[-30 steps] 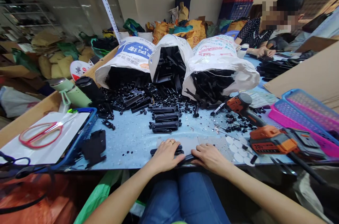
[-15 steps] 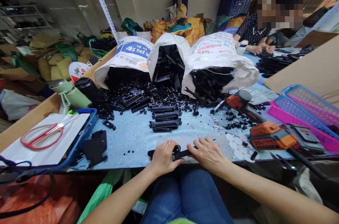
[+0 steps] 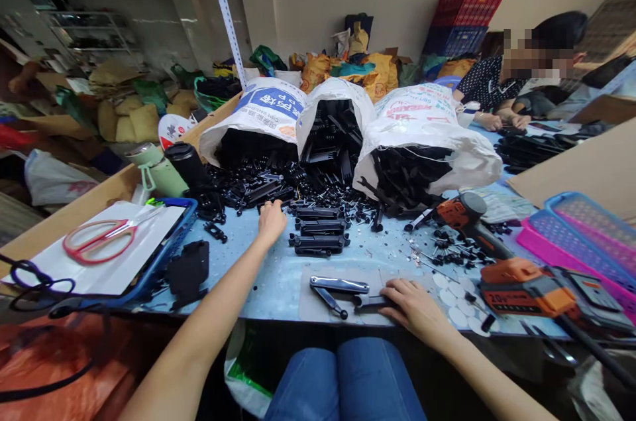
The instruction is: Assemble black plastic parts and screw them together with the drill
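Note:
My left hand (image 3: 272, 221) reaches to the front edge of a heap of small black parts (image 3: 238, 182), left of a stack of long black parts (image 3: 319, 227). Its fingers are bent downward together, and whatever they hold is hidden. My right hand (image 3: 411, 305) lies at the table's front edge, its fingers closed over the right end of a dark wrench-shaped piece (image 3: 370, 301). Left of that piece, a glossy black bar with a hinged arm (image 3: 339, 285) lies on a grey mat, the arm folded out toward me.
Three white sacks of black parts (image 3: 427, 109) stand behind the heap. At right lie a cordless drill (image 3: 517, 288), screws, white discs (image 3: 450, 292) and pink and blue baskets (image 3: 581, 235). Scissors (image 3: 99, 240) rest on a blue tray at left. A person (image 3: 497, 86) sits far right.
My left hand has let go of the black part and moved forward to the heap. My right hand stays near the front edge, and the hinged bar now lies uncovered. The view has shifted slightly.

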The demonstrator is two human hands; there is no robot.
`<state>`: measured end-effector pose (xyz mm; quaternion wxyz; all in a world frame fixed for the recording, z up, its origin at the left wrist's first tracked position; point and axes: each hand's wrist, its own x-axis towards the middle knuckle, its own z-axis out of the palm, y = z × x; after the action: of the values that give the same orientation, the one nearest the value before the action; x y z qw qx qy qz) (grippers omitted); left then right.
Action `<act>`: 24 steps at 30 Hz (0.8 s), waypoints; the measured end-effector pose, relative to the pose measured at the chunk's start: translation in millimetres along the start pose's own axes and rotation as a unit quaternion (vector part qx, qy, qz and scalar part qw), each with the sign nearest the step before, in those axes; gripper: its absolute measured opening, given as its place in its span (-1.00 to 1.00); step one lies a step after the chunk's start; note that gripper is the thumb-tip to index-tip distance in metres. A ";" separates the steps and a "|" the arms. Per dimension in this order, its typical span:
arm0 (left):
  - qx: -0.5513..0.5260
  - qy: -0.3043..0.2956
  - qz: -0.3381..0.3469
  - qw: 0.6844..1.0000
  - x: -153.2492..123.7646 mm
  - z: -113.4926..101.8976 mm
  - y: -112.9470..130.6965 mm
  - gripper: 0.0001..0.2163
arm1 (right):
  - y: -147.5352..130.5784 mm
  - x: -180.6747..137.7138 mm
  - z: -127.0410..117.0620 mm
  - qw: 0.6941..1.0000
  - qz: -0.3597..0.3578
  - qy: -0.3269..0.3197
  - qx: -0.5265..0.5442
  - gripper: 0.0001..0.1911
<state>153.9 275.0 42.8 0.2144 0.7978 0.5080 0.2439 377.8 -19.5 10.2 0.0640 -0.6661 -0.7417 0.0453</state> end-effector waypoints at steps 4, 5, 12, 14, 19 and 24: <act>-0.016 -0.012 -0.019 1.000 25.0 -3.6 -29.1 -0.94 | 10.7 21.0 -7.9 0.999 0.012 0.037 0.006 -0.68; -0.025 -0.008 -0.017 1.000 20.2 -3.6 -30.6 -0.96 | 15.4 34.2 -10.1 0.998 0.024 0.054 -0.007 -0.69; -0.209 -0.007 -0.004 0.978 -91.9 4.0 -3.0 -0.80 | 57.1 148.4 -8.5 0.986 0.117 0.048 -0.109 -0.74; -0.307 -0.024 -0.016 0.951 -125.1 12.3 3.6 -0.79 | 62.9 162.6 -5.4 0.988 0.115 0.036 -0.100 -0.77; -0.310 -0.021 0.008 0.950 -154.9 28.8 8.4 -0.84 | 60.5 145.0 -6.6 0.991 0.110 0.017 -0.074 -0.84; -0.237 -0.003 0.017 0.971 -147.6 23.9 12.1 -0.89 | 44.8 98.7 -18.5 0.994 0.067 0.053 0.075 -0.78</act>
<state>123.1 132.9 5.8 0.3946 0.7339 0.4211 0.3584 414.4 83.1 25.1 0.1500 -0.7090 -0.6855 0.0697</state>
